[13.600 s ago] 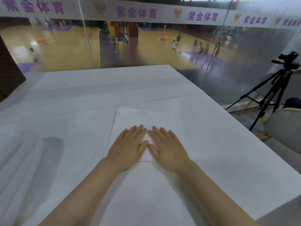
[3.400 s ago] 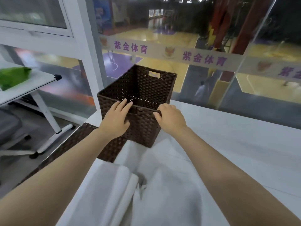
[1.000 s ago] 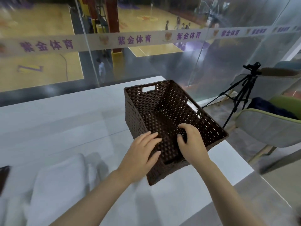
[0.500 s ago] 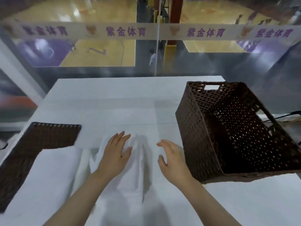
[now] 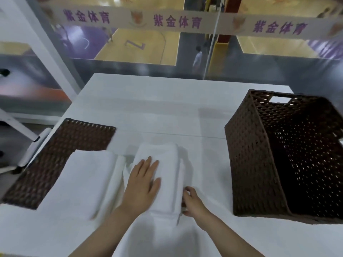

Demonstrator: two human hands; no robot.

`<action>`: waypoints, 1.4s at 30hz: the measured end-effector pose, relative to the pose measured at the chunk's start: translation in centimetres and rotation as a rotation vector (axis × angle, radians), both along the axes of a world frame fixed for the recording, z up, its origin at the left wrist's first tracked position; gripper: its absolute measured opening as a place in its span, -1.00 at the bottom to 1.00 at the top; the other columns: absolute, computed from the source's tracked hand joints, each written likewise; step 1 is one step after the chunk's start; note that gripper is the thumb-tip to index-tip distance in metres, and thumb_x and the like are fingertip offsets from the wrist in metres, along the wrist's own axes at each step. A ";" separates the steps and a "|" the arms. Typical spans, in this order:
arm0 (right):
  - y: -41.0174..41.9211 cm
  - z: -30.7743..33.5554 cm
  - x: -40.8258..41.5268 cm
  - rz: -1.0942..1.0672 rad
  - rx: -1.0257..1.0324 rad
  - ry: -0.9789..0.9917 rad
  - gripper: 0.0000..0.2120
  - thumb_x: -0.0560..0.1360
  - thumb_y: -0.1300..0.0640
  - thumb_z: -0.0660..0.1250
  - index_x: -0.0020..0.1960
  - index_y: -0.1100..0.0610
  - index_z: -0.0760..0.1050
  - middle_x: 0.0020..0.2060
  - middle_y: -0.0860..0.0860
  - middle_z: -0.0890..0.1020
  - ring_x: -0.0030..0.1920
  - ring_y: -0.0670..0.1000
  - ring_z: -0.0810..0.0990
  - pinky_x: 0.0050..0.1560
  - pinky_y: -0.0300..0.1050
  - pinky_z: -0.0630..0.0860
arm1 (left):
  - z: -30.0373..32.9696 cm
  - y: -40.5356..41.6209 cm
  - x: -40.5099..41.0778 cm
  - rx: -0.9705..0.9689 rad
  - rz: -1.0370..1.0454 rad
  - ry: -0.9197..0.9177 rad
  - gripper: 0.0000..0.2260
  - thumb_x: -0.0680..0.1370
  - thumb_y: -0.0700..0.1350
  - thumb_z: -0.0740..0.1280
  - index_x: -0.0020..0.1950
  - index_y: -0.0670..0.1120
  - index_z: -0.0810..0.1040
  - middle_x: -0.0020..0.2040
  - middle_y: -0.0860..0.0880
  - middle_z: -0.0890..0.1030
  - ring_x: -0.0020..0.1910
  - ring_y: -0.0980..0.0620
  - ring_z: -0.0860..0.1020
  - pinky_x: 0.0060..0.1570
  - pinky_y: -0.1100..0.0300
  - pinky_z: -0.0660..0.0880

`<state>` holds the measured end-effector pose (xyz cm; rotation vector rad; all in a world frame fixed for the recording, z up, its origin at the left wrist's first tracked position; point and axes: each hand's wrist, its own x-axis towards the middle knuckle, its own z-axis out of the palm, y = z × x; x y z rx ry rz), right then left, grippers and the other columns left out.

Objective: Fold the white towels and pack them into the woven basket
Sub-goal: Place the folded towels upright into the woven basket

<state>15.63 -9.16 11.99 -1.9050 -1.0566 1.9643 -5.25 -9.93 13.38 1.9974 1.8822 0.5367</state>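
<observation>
A folded white towel [image 5: 167, 164] lies in the middle of the white table. My left hand [image 5: 142, 184] rests flat on top of it with straight fingers. My right hand [image 5: 191, 202] has its fingers tucked in at the towel's right edge; how they grip is hidden. A second folded white towel [image 5: 83, 180] lies to the left, partly on a flat woven lid [image 5: 61, 151]. The dark brown woven basket [image 5: 250, 164] stands on the right, open at the top, with nothing seen inside.
The table [image 5: 157, 108] ends at a glass wall behind, with a sports hall below. A white frame post [image 5: 48, 43] and a desk leg [image 5: 16, 125] stand off the left edge. More white cloth lies at the near edge between my arms.
My left hand has settled flat on the middle towel and my right hand has moved in against the towel's right edge. The view has shifted left; the basket now sits further right.
</observation>
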 end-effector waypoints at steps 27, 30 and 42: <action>3.2 4.6 2.1 -0.070 0.162 0.074 -0.44 0.41 -0.39 0.29 0.18 -0.02 0.26 0.06 -0.17 0.50 0.00 -0.16 0.51 -0.02 -0.18 0.43 | 0.6 -1.0 1.1 -0.095 0.103 -0.643 -0.36 0.51 0.42 0.04 0.55 0.27 0.02 0.55 0.28 0.07 0.54 0.23 0.03 0.48 0.24 0.00; 3.7 5.9 2.8 -0.023 0.297 -0.087 -0.49 0.44 -0.39 0.24 0.09 0.03 0.34 -0.04 -0.10 0.54 -0.07 -0.13 0.55 -0.09 -0.18 0.48 | 0.6 -1.1 1.8 -0.200 0.134 -0.850 -0.31 0.51 0.31 0.15 0.56 0.09 0.06 0.53 0.24 0.17 0.49 0.28 0.15 0.47 0.28 0.13; 2.2 6.0 2.3 0.043 0.420 0.079 -0.56 0.50 -0.20 0.35 0.29 -0.31 0.25 0.20 -0.21 0.49 0.14 -0.19 0.54 0.14 -0.22 0.51 | 1.6 -1.5 0.6 -0.374 0.275 -1.114 -0.34 0.41 0.29 0.31 0.46 0.10 0.31 0.34 0.15 0.51 0.34 0.17 0.45 0.24 0.22 0.40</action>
